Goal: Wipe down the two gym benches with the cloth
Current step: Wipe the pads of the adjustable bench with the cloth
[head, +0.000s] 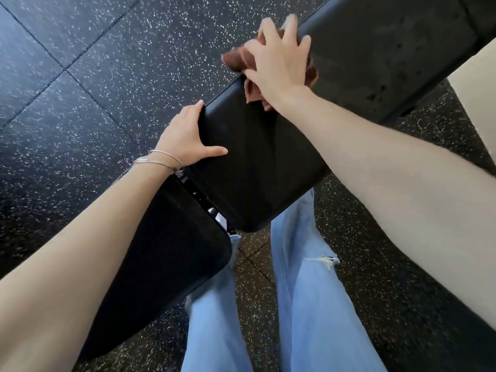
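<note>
Though blurry, right hand (279,57) flat on cloth (234,59) at bench (268,162) edge, left hand (185,135) seemingly round it; floor (94,76) beyond.

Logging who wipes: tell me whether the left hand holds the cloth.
No, the right hand presses the cloth; the left hand grips the bench edge.
</note>
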Motion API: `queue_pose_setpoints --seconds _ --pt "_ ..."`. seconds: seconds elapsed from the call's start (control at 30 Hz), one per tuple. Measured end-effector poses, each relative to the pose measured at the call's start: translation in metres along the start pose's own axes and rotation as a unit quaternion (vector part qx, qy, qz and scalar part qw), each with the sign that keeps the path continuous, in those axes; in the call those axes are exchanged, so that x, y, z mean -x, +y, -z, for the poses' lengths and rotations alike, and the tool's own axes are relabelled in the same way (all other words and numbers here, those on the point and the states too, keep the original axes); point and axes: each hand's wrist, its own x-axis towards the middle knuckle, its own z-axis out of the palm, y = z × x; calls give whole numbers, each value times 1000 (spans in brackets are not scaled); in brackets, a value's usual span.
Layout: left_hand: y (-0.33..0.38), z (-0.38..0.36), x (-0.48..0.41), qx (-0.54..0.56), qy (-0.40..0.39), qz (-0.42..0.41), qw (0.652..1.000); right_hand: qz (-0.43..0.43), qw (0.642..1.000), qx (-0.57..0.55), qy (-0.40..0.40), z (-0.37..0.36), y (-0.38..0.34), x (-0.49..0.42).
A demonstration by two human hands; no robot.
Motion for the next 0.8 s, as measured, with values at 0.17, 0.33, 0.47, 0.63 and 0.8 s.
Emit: queue_pose_setpoints --seconds 0.17,0.33,0.47,0.63,0.8 --pt "-7 5 16 -22 -11 13 1000 99 995 -16 -21 -12 -33 58" --pt "-28 7 35 -17 -19 48 999 232 973 5 15 -23 -16 128" --pt "-29 4 36 -2 -9 45 999 187 982 1 31 -15 -31 100" --pt "-31 2 36 8 -9 41 999 150 989 7 15 -14 -51 56" --pt "-27 4 36 0 -1 35 999 179 983 12 38 -22 -15 100"
